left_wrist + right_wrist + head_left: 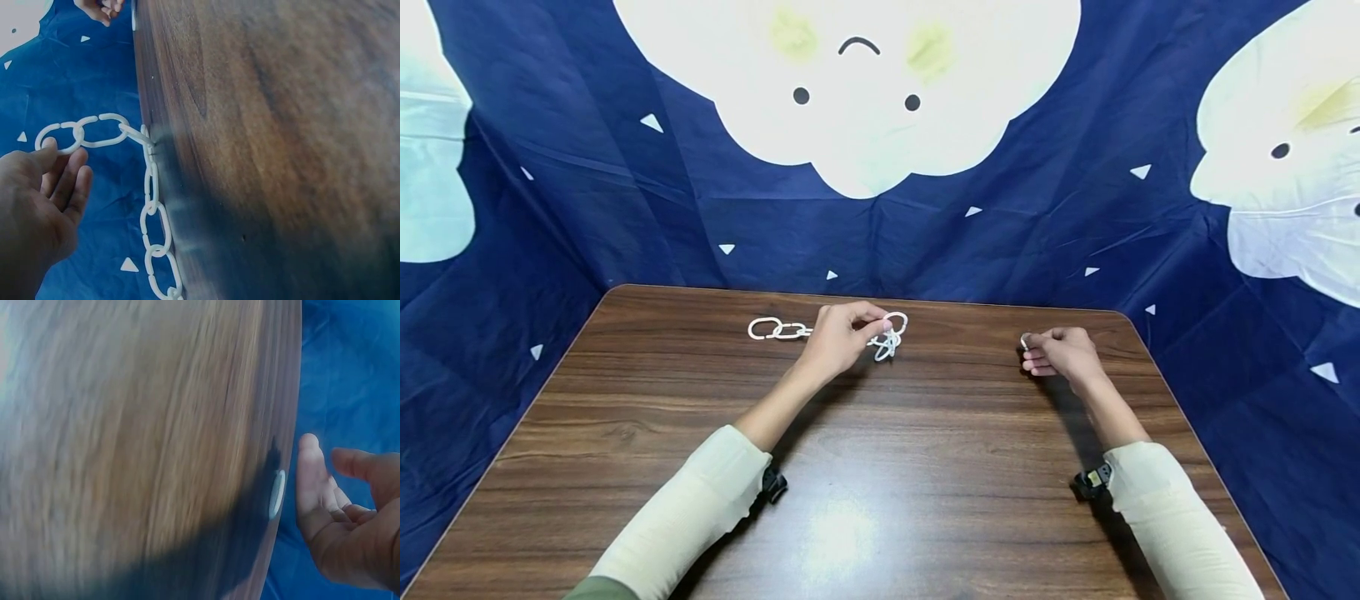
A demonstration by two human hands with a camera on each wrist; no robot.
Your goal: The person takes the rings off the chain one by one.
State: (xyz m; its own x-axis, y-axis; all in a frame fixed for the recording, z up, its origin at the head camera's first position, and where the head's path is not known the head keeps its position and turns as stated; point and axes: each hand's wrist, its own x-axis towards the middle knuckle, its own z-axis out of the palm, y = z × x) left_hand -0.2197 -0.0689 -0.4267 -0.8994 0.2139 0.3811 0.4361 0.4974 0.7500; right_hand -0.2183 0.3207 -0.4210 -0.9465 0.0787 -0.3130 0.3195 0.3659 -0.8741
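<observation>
A white plastic chain (787, 331) of oval links lies near the table's far edge, partly hidden behind my left hand (838, 337). Thumb and fingers of that hand pinch the chain's end link; in the left wrist view the pinched link (57, 150) is lifted, and the other links trail down to the table. Toward the right, my right hand (1063, 354) is beside a single loose white link (277, 494) on the tabletop. The right wrist view shows its thumb and index finger apart, with nothing between them.
The brown wood-grain table (880, 433) ends at a far edge close behind both hands. Beyond it hangs a dark blue cloth (647, 200) with white clouds and small triangles. Small black devices (1092, 482) are strapped at both wrists over pale sleeves.
</observation>
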